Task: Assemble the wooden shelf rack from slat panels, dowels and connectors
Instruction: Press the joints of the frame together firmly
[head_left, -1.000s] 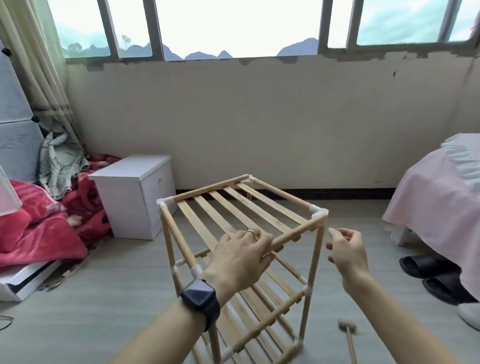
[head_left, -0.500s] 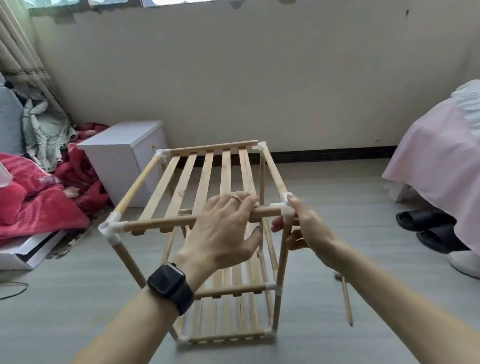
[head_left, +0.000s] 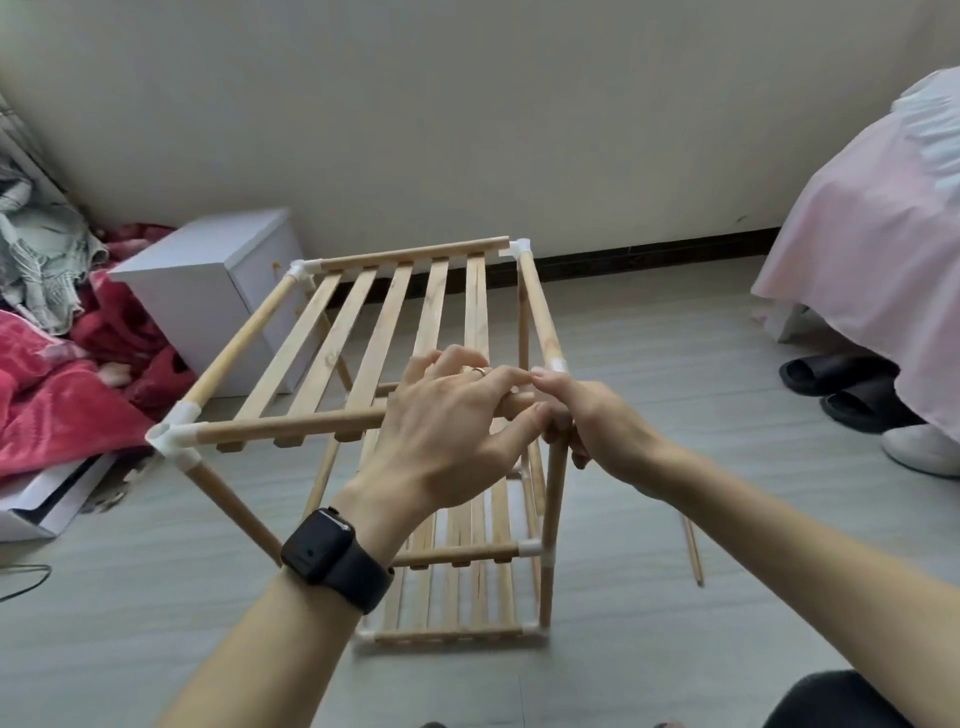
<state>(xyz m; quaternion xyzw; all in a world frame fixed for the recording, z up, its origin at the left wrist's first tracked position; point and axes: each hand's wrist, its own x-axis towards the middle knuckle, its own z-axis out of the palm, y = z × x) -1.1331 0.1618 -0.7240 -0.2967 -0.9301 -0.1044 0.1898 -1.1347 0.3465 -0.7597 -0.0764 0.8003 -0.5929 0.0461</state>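
1. Wooden rack (head_left: 382, 332) stands on the floor (head_left: 156, 623) directly below and ahead of both hands. Its slatted top is level with the hands, and lower shelves sit beneath the wrists.
2. On the near side, the left hand (head_left: 452, 431), with a black watch (head_left: 332, 553) on its wrist, curls its fingers over the front rail (head_left: 291, 423) and grips it close to the near-right corner.
3. Beside it, the right hand (head_left: 587, 415) touches the left fingertips and wraps its fingers round the top of the corner post (head_left: 553, 499).
4. Both hands cover that corner. Only a white sliver of its connector (head_left: 558, 365) shows beyond the knuckles, so I cannot tell whether the joint is fully seated.
5. Likely step: squeezing rail and post into this corner.
6. Risk: a push off the line of the rail may make it bind part-way and leave a loose, crooked joint.
7. Risk: levering the rail could work it out of the left connector (head_left: 171, 434), far to the left of the left hand.
8. Risk: with the fingers packed so tightly at the joint, skin could get nipped as the parts close.
9. Risk: the rack looks light on thin posts, so a sideways force from both hands at one top corner may slide or tip it.
10. Risk: a loose dowel (head_left: 691, 545) lies on the floor to the right of the right forearm and could roll underfoot.
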